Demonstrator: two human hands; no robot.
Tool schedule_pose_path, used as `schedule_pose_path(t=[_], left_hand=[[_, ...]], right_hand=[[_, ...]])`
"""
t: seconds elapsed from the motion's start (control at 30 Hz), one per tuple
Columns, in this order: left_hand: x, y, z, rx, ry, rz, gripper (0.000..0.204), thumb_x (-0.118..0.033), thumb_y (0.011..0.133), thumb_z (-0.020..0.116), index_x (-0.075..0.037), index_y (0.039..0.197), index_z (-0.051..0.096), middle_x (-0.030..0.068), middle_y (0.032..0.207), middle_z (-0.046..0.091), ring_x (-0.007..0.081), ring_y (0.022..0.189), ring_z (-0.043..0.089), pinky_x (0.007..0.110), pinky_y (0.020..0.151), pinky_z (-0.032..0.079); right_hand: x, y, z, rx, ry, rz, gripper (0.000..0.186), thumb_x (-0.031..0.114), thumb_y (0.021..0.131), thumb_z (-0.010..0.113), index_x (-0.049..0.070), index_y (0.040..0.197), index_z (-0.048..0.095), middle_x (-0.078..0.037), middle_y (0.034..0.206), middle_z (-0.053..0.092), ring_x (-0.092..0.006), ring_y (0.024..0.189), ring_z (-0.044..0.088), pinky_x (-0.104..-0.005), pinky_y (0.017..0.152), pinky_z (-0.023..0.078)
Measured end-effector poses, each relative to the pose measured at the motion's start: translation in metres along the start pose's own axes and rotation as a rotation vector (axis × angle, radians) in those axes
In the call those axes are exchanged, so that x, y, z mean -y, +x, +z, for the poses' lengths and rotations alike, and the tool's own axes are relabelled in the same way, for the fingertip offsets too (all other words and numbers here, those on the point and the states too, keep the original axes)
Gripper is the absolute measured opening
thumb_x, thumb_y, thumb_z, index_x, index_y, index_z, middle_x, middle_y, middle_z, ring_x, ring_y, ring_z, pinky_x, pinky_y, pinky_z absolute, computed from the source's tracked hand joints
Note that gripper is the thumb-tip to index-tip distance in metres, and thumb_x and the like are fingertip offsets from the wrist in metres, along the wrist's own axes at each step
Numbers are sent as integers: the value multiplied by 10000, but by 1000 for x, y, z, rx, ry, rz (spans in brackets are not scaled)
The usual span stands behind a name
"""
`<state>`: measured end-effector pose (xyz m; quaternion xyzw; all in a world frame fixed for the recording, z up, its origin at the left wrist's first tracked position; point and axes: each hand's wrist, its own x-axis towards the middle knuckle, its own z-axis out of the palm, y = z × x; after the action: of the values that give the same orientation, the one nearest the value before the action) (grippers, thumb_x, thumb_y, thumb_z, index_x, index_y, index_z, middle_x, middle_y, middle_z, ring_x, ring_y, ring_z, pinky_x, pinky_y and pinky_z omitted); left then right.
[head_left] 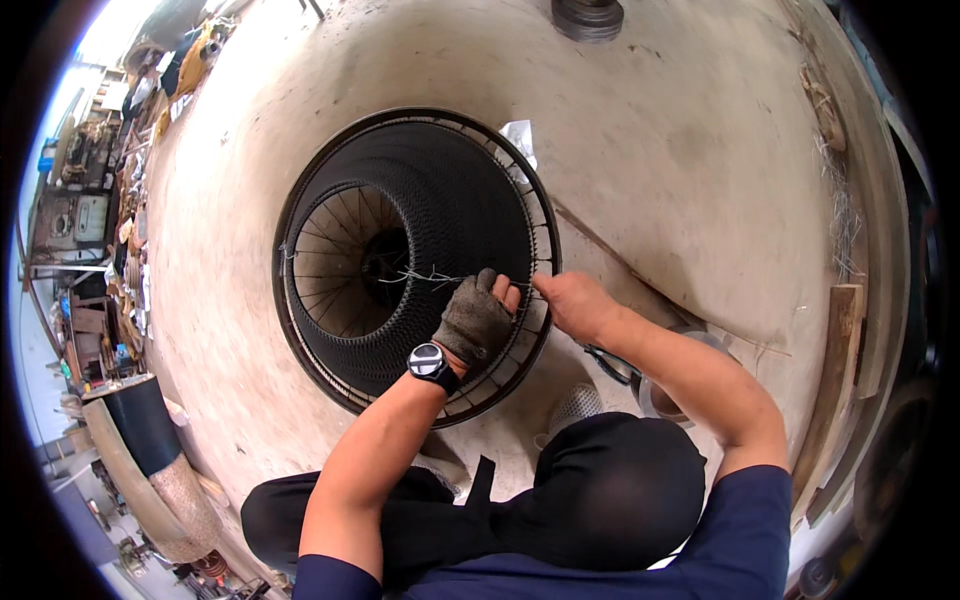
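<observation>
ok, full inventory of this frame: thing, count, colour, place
wire mesh drum: 1, black, on the floor at centre, open end up, spoked ring inside
thin wire: 1 strand, silver, across the drum's opening by the left hand
concrete floor: 1, pale grey
disc stack: 1, dark grey, top edge
wooden planks: a few, brown, right rim
metal bowl: 1, silver, under the right forearm
rolled mesh: 1, black and tan, lower left
cluttered shelves: far left
wristwatch: 1, black, left wrist
left hand: grey fingerless glove, gripping the wire at the drum rim
right hand: bare, pinching at the rim
</observation>
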<state>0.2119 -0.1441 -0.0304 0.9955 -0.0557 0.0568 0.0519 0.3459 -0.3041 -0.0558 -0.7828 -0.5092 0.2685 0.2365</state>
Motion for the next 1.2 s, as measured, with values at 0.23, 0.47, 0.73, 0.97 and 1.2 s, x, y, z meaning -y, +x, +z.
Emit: schedule_pose_path(t=[0.23, 0.47, 0.73, 0.97, 1.2], left_hand=[[0, 6, -3, 78, -30, -27, 152, -176, 800, 628, -69, 888, 564, 110, 889, 564, 319, 861, 589, 431, 693, 512], [2, 43, -4, 295, 99, 61, 189, -189, 795, 655, -61, 916, 585, 113, 912, 595, 318, 934, 613, 434, 738, 537], [4, 103, 5, 736, 71, 336, 303, -166, 797, 687, -41, 1072, 673, 123, 1042, 703, 315, 1043, 668, 400, 856, 561], [-29, 121, 18, 835, 17, 370, 221, -183, 811, 684, -92, 977, 797, 118, 1051, 743, 345, 1004, 708, 395, 819, 583], [-7, 122, -5, 843, 25, 289, 280, -170, 824, 684, -89, 1090, 725, 119, 1157, 682, 330, 1050, 667, 406, 852, 552]], right_hand=[[23, -20, 11, -1, -96, -67, 131, 93, 871, 553, 83, 994, 596, -170, 775, 696, -383, 762, 704, -494, 645, 563], [36, -31, 40, -93, 79, 143, 190, 62, 847, 562, 34, 1030, 600, -200, 788, 695, -405, 756, 699, -509, 645, 562], [42, -24, 46, 48, 1210, 623, 201, 178, 943, 648, 6, 1037, 606, -119, 685, 646, -205, 623, 658, -397, 553, 529], [63, -8, 59, -139, 1809, 827, 137, 136, 990, 617, 42, 1081, 575, -125, 796, 669, -221, 586, 649, -352, 492, 520], [23, -37, 42, 40, 1459, 605, 239, 225, 1039, 545, -6, 1046, 603, -138, 780, 676, -239, 635, 688, -354, 558, 550]])
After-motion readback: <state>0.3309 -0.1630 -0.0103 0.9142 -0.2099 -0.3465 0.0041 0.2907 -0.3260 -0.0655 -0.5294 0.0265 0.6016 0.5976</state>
